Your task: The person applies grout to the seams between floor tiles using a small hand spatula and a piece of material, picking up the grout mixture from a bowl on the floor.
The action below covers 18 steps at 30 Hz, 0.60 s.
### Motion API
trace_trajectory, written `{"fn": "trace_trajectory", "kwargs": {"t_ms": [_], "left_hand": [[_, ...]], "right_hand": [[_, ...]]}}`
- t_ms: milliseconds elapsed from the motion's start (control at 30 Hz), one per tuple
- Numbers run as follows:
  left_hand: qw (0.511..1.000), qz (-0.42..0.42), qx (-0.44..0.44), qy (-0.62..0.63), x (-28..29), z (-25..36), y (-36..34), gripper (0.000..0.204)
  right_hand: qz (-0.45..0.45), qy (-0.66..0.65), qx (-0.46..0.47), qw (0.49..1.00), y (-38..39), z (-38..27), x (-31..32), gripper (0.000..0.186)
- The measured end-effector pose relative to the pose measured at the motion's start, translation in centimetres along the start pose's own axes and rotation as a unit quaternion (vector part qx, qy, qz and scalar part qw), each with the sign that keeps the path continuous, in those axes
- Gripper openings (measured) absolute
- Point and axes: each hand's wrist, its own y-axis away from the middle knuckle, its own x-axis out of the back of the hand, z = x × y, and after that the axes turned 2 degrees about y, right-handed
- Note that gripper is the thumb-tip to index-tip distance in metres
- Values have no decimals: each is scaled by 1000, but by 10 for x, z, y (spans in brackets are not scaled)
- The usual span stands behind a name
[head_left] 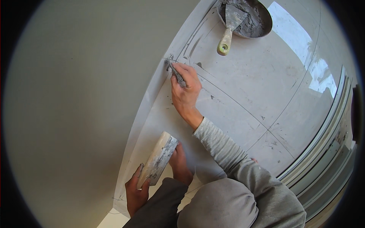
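Note:
My right hand (186, 89) is closed around a small, flat, grey-smeared piece (178, 75), whose exact kind I cannot make out. Its tip is at or very close to a grey-smeared joint where the pale skirting (152, 89) meets the floor tiles (224, 91). Lower left, my left hand (136, 192) grips the near end of a long cream block (157, 159) with grey paste smeared over one face. The block is tilted and held up beside my bare foot (179, 161).
A round pan (269, 22) of grey paste stands at the far end, a putty knife (229, 28) lying across it. The plain wall (76, 106) rises on the left. Metal door tracks (323, 140) curve along the right. Paste crumbs and smears dot the tiles.

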Motion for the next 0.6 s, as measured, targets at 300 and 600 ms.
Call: {"fn": "trace_trajectory", "kwargs": {"t_ms": [300,600], "left_hand": [[1000,3,-5,-9,-8,12,6,56],[1000,-5,15,16,-4,8,5,57]], "right_hand": [[-49,-60,-40,996,-2,-2,17,38],[-56,-52,-30,997,-1,-7,10,37]]}}
